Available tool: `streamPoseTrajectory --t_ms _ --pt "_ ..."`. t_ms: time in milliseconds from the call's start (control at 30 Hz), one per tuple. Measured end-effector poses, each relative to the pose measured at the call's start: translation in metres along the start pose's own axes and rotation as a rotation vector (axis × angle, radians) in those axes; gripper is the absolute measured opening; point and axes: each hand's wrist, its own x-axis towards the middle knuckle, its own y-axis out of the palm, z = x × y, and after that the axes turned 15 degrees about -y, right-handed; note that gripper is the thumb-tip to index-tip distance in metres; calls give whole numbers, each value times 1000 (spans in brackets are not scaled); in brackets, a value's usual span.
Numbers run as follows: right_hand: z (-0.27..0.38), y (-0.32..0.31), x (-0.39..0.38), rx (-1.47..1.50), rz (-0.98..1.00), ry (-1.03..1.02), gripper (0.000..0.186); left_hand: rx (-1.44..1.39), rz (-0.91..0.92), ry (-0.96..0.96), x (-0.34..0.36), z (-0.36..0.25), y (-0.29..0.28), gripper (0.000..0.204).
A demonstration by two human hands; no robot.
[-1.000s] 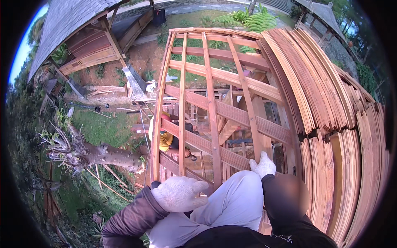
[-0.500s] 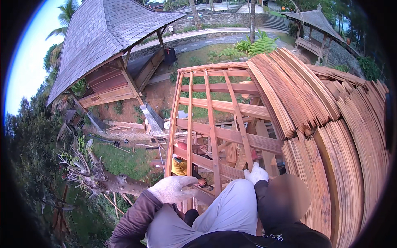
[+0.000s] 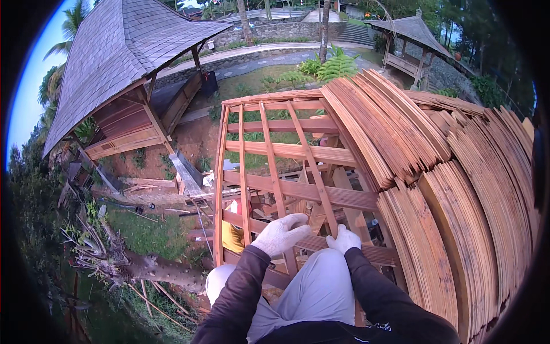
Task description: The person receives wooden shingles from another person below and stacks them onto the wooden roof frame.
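I am perched on a curved timber roof frame, gray-trousered legs below me. My left hand, in a white knitted glove, is over a crossboard ahead of my left forearm, fingers loosely curved and apart; nothing shows in it. My right hand, also gloved, is closed on a narrow wooden batten beside my right knee. Thin battens cross wider boards, forming an open grid.
Stacked wooden shingles cover the right side. Below the grid, a co-worker in yellow is partly hidden. A cut tree trunk stands at left. Shingle-roofed pavilions and stone steps lie beyond, well below me.
My left hand has moved right and upward, closer to my right hand. My view has tilted up to show more of the surroundings. My right hand stays on the batten.
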Motion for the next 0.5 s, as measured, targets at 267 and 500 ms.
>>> streamPoseTrajectory --t_ms 267,500 --pt "8 1 0 -32 -11 -18 72 179 -148 -218 2 68 -20 53" --pt "1 10 18 443 -222 -36 79 435 50 -105 4 82 5 55"
